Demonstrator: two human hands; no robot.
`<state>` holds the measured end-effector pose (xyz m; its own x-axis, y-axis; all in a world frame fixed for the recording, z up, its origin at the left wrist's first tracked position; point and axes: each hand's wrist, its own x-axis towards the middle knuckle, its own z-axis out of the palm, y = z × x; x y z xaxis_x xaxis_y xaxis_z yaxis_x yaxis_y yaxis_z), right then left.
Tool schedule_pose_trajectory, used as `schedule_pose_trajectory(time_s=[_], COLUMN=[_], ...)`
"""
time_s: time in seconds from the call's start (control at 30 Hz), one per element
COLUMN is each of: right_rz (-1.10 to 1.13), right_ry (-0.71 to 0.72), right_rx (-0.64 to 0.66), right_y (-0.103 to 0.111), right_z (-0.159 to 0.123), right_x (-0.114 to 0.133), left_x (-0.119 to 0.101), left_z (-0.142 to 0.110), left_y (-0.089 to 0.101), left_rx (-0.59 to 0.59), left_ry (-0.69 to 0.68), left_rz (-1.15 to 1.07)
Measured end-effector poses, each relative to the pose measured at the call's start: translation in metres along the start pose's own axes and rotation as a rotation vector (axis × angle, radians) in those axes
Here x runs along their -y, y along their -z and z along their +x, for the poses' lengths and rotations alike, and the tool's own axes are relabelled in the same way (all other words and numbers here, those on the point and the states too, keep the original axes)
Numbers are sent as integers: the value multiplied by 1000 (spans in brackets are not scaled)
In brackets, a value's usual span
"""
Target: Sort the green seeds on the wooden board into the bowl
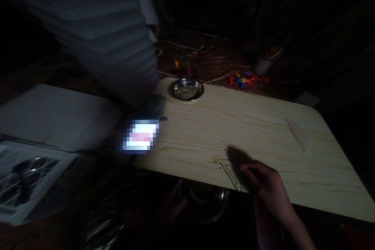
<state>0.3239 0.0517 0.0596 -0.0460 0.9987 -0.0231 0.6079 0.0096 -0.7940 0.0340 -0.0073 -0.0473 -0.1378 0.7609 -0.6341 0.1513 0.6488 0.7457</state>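
Observation:
My right hand (265,187) rests on the near edge of a pale wooden table (263,125), fingers curled and partly smeared, pressed on a clear triangular ruler (230,172). A few dark specks lie on the wood beside the ruler. Just under the table edge sits a metal bowl (205,200), very dim. My left hand (172,203) grips that bowl's left side in the dark; its fingers barely show.
A small metal dish of seeds (187,89) stands at the table's far edge. A lit screen (141,136) glows at the table's left end. White pleated stack (102,27) and white box (58,117) lie left. Colourful bits (246,79) and a cup (263,64) are on the floor beyond.

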Motion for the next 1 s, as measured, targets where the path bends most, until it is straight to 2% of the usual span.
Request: schedule_pose_trajectory(time_s=[0.13, 0.33, 0.57, 0.67, 0.77, 0.87, 1.0], right_rz=[-16, -92, -12, 0, 12, 27, 44], right_ry=[18, -9, 56, 41, 10, 15, 58], right_rx=[17, -65, 58, 126, 96, 27, 26], right_y=[3, 18, 0, 7, 13, 5, -14], right_z=[1, 8, 13, 3, -2, 7, 18], right_x=[-6, -14, 3, 1, -3, -3, 2], left_x=[-1, -4, -21, -21, -15, -17, -43], left_z=[0, 0, -12, -14, -11, -13, -24], left_y=[-2, -2, 4, 7, 9, 7, 5], left_rx=[-11, 27, -2, -8, -53, -64, -18], left_ry=[13, -28, -43, -70, -89, -69, -9], left_rz=[6, -20, 22, 52, 136, 132, 138])
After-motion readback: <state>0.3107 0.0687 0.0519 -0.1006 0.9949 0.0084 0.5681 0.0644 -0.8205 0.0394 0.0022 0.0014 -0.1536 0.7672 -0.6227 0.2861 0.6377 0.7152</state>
